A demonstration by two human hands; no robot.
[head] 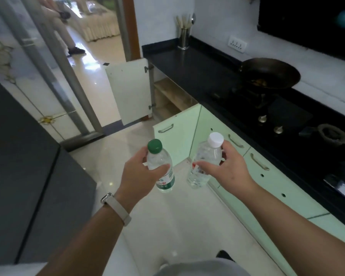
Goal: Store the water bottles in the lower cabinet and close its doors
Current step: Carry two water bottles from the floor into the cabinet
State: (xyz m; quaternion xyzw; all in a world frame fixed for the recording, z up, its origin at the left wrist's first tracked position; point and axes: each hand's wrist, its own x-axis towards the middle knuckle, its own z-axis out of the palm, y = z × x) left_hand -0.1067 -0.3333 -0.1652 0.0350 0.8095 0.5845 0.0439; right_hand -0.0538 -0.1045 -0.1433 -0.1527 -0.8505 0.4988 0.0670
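My left hand (pixel 136 174) grips a clear water bottle with a green cap and green label (pixel 161 166), held upright over the floor. My right hand (pixel 226 168) holds a second clear water bottle with a white cap (pixel 204 158), also upright. Both bottles hang in front of the pale green lower cabinets. Ahead, the lower cabinet (pixel 173 96) under the counter's far end stands open: its left door (pixel 128 92) is swung out showing its white inside, and its green right door (pixel 175 128) is swung toward me. Wooden shelves show inside.
A black counter (pixel 197 64) runs along the right with a gas hob, a dark wok (pixel 269 73) and a metal utensil holder (pixel 184 36). A dark grey unit (pixel 28 166) fills the left. A sliding glass door (pixel 54 66) leads to another room, where a person's legs show.
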